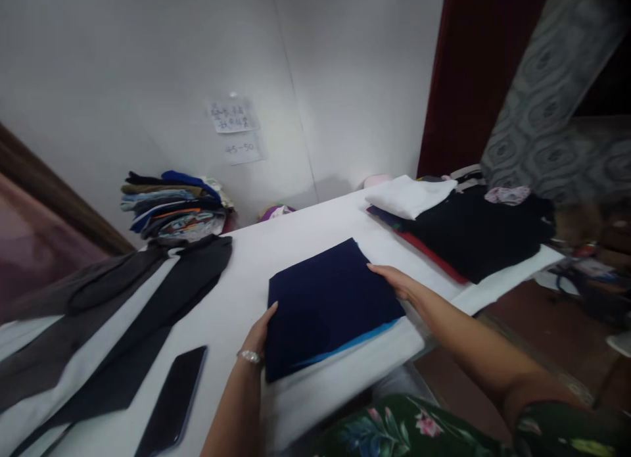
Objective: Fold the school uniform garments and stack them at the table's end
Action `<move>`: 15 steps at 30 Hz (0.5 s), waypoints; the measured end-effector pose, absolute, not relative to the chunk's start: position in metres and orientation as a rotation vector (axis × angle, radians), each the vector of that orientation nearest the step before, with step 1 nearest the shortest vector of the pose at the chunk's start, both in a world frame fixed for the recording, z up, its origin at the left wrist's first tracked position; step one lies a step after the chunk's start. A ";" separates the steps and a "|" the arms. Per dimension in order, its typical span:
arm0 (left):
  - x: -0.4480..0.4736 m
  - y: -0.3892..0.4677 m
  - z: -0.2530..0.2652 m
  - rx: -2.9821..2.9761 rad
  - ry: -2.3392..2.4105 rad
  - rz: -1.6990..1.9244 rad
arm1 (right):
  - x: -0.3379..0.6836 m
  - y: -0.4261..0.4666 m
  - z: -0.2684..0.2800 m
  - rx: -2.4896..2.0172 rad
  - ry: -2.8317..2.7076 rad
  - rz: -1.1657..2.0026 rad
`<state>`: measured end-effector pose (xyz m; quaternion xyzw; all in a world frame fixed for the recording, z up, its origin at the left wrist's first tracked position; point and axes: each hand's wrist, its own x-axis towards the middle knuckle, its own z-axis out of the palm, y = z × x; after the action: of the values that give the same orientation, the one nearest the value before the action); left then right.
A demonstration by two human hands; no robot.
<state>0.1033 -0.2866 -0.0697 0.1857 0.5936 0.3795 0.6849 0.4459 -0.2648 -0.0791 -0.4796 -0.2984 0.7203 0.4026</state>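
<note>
A navy folded piece of fabric (330,296), roughly square, lies in front of me over the white table's front part. A bright blue layer (362,336) shows along its near edge. My left hand (262,331), with a bracelet on the wrist, holds its left edge, thumb at the side and the other fingers hidden. On the opposite side my right hand (397,281) grips the right edge, thumb on top and remaining fingers mostly out of sight. White cloth (345,384) hangs or lies at the table edge beneath the fabric.
Left of me are a dark phone (173,401) and spread grey and black garments (142,338). A stack of folded clothes (177,207) stands by the wall. Black cloth (488,233) and white folded cloth (409,195) lie on the table's (251,266) right. Two paper notes hang on the wall.
</note>
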 end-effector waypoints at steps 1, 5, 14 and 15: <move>0.103 -0.287 -0.069 0.395 1.332 0.835 | 0.444 -0.264 -0.078 -1.195 -0.749 1.846; 0.098 -0.284 -0.070 0.375 1.308 0.818 | 0.439 -0.260 -0.078 -1.101 -0.817 1.894; 0.106 -0.292 -0.076 0.381 1.380 0.845 | 0.448 -0.261 -0.073 -0.944 -0.948 1.778; 0.110 -0.294 -0.075 0.412 1.411 0.839 | 0.453 -0.262 -0.068 -0.944 -0.963 1.764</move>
<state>0.1104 -0.2939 -0.0749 0.1822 0.6243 0.3713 0.6627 0.4533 -0.2615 -0.0684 -0.3810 -0.3887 0.7116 0.4443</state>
